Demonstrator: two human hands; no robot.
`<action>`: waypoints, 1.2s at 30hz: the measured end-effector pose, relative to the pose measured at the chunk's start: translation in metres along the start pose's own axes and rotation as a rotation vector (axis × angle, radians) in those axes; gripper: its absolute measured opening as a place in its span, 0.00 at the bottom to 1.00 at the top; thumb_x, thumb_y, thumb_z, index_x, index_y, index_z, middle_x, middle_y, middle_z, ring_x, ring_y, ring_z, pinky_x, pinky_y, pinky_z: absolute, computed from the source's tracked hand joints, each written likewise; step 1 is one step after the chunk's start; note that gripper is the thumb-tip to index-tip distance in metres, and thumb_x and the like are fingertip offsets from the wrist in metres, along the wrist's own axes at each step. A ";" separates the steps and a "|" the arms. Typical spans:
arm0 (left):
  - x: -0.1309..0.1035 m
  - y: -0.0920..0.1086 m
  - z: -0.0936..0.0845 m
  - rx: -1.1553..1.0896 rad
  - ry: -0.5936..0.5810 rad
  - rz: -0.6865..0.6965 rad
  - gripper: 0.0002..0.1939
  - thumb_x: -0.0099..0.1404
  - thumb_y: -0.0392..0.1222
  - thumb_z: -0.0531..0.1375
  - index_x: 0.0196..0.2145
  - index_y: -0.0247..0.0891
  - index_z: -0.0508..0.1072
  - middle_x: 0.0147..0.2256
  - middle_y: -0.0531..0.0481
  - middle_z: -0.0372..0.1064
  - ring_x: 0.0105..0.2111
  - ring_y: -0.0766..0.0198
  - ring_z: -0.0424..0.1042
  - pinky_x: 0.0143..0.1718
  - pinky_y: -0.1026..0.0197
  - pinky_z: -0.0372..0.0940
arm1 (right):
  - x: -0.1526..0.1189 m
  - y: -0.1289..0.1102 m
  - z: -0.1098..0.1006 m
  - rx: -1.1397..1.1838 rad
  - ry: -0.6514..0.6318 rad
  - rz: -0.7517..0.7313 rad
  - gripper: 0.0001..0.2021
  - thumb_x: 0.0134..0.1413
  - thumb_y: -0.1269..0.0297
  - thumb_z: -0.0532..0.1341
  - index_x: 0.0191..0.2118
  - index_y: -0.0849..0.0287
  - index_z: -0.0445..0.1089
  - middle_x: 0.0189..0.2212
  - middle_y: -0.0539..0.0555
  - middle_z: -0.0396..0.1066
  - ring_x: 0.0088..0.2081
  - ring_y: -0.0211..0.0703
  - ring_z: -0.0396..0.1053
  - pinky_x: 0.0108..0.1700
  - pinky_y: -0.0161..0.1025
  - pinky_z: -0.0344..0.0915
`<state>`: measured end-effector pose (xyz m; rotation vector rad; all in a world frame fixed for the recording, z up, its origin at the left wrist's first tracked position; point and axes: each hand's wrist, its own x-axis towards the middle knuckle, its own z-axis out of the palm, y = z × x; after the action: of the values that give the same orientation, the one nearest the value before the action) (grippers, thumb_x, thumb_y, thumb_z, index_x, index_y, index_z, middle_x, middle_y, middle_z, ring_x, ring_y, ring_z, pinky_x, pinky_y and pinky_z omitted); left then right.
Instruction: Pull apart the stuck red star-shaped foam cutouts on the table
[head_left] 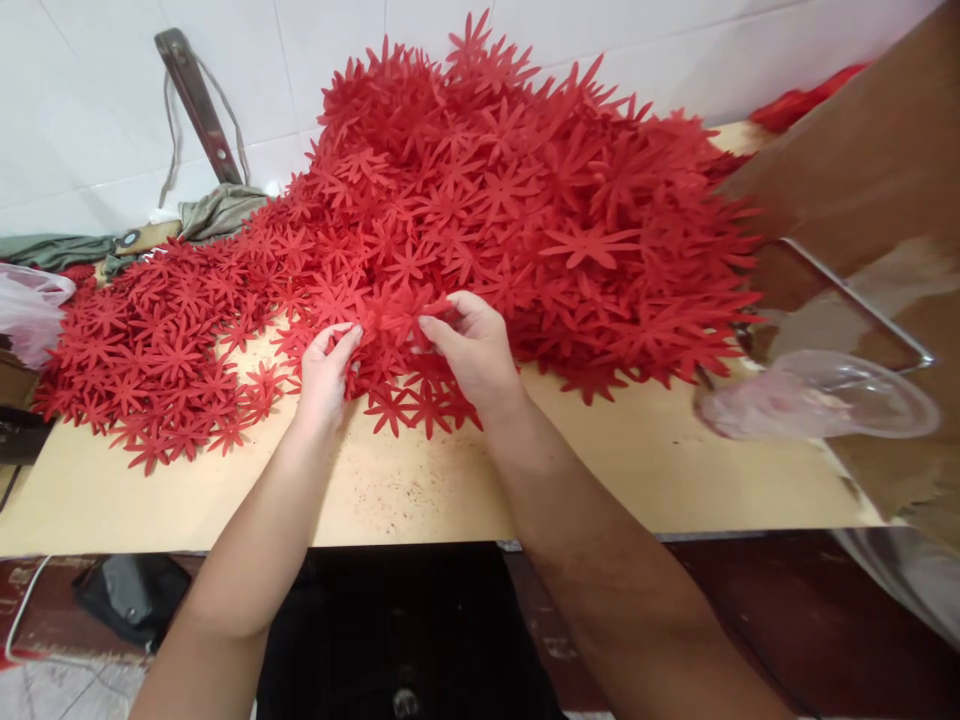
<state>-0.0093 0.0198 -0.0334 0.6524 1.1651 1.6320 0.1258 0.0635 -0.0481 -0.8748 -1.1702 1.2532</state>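
Note:
In the head view, my left hand (328, 368) and my right hand (474, 350) are close together at the front of a heap of red petal cut-outs (487, 190). Between them stretches a red flower-shaped cut-out (394, 318), pinched at its edges by thumb and fingers of each hand. It blends with the red pieces behind it, so its outline is partly lost. Several more cut-outs (424, 405) lie flat on the table just below my hands. A lower heap of smaller-looking red cut-outs (165, 345) spreads to the left.
The pale table (615, 470) has dark specks near its front edge. At right stand a clear plastic tub (885, 395) and a brown cardboard sheet (855, 200). A plastic bag (34, 310) sits far left. Green cloth (225, 210) and a strap-like bar (196, 105) are by the wall.

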 end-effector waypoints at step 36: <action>-0.005 -0.011 0.001 0.154 -0.127 0.069 0.16 0.44 0.47 0.71 0.30 0.37 0.75 0.24 0.57 0.70 0.24 0.74 0.67 0.31 0.67 0.65 | 0.000 0.002 0.000 -0.108 0.009 -0.090 0.11 0.37 0.67 0.66 0.26 0.57 0.62 0.24 0.45 0.63 0.25 0.31 0.59 0.29 0.34 0.59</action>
<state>-0.0021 0.0167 -0.0422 0.8904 1.1944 1.5447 0.1249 0.0634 -0.0498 -0.8966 -1.2660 1.1203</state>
